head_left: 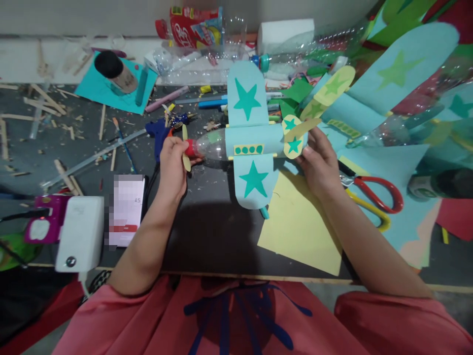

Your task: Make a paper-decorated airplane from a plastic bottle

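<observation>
A toy airplane, made from a clear plastic bottle wrapped in light blue paper, is held level above the table between my two hands. My left hand pinches its nose at the red cap, where a pale yellow propeller sits. My right hand grips the tail end, beside the yellow tail piece with green stars. Both light blue wings carry a green star, and a yellow strip with green dots lies along the body. Some right-hand fingers are hidden behind the tail.
Red-handled scissors and yellow paper lie near my right arm. A blue glue gun, a phone and a white power bank are at left. Plastic bottles line the back; another paper plane stands at right.
</observation>
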Available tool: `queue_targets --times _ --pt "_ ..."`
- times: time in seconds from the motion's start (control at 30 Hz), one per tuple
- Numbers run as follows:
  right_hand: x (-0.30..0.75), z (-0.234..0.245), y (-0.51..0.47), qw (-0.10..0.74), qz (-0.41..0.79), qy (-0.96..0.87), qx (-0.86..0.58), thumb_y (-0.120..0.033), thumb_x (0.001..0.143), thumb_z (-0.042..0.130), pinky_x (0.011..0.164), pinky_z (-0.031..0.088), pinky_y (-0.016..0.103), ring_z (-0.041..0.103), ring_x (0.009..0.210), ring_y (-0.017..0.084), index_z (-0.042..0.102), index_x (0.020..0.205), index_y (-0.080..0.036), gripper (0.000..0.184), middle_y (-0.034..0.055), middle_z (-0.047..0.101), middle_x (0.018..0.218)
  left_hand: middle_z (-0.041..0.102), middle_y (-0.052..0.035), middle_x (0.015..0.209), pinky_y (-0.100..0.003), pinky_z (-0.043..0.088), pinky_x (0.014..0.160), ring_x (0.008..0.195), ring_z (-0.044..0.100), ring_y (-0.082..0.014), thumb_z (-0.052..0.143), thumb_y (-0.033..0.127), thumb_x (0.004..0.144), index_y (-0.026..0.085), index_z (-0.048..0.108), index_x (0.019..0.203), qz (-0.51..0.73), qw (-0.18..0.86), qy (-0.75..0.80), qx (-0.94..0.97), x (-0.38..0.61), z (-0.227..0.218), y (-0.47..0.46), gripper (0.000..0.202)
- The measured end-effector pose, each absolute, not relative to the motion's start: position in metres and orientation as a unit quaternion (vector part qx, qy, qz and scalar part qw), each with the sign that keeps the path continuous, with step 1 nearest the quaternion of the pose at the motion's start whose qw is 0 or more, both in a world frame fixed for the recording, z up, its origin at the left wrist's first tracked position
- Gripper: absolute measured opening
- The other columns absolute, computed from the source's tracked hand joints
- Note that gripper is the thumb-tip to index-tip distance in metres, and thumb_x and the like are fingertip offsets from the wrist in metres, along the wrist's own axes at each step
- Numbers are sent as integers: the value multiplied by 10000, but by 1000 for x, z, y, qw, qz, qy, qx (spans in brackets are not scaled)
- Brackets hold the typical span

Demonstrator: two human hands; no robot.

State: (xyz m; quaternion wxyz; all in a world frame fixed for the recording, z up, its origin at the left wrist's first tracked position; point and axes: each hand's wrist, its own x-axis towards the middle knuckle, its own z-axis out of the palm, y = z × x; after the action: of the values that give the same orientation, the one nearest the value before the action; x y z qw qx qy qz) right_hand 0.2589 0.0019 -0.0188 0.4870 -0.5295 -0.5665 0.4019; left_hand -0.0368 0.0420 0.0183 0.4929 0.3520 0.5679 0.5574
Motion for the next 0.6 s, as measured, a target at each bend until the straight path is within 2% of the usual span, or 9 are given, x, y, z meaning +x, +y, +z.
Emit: queue_targets --times 0.07,0.13,0.23,0.37,0.43,0.53,0.6 --pt "257 -13 2 512 433 -525 -524 -649 798 615 860 603 411 609 1240 269 523 1298 -426 555 11 579 1398 512 36 631 -228 514 479 510 550 -113 545 153 728 232 427 674 563 489 574 337 -36 20 42 152" --pt "254 -4 2 506 470 -501 -521 -655 750 671 732 610 343 690 1013 217 557 1207 -397 537 14 667 1185 522 39 629 -231 509 479 503 544 -112 571 183 732 234 433 676 572 483 575 330 -37 21 42 157" --pt "254 15 2 493 514 -457 -532 -564 665 793 579 565 256 657 749 139 595 1066 -338 500 -13 663 935 550 37 639 -235 512 500 524 550 -115 629 256 751 234 448 692 576 483 565 340 -37 19 41 192" --pt "259 38 9 538 500 -397 -551 -427 584 853 510 534 225 613 668 112 617 974 -271 482 -21 642 836 553 33 642 -227 510 514 532 546 -109 650 367 784 228 489 709 591 493 540 340 -36 18 37 225" --pt "263 46 16 570 467 -383 -557 -379 556 845 469 502 214 579 596 91 623 937 -260 457 -42 625 769 585 22 661 -231 534 564 546 589 -112 627 403 802 224 516 740 591 507 529 337 -34 19 35 219" --pt "275 55 28 611 412 -385 -556 -314 580 786 484 486 234 473 481 39 631 870 -261 332 -90 562 658 669 -7 756 -226 553 645 637 672 -121 589 419 825 224 530 780 573 523 525 349 -33 21 33 209" --pt "294 58 36 627 374 -400 -554 -294 639 715 543 502 293 494 487 41 639 852 -269 228 -95 568 647 697 -17 813 -220 550 656 678 687 -121 576 421 833 228 532 791 563 524 530 357 -33 22 33 202"
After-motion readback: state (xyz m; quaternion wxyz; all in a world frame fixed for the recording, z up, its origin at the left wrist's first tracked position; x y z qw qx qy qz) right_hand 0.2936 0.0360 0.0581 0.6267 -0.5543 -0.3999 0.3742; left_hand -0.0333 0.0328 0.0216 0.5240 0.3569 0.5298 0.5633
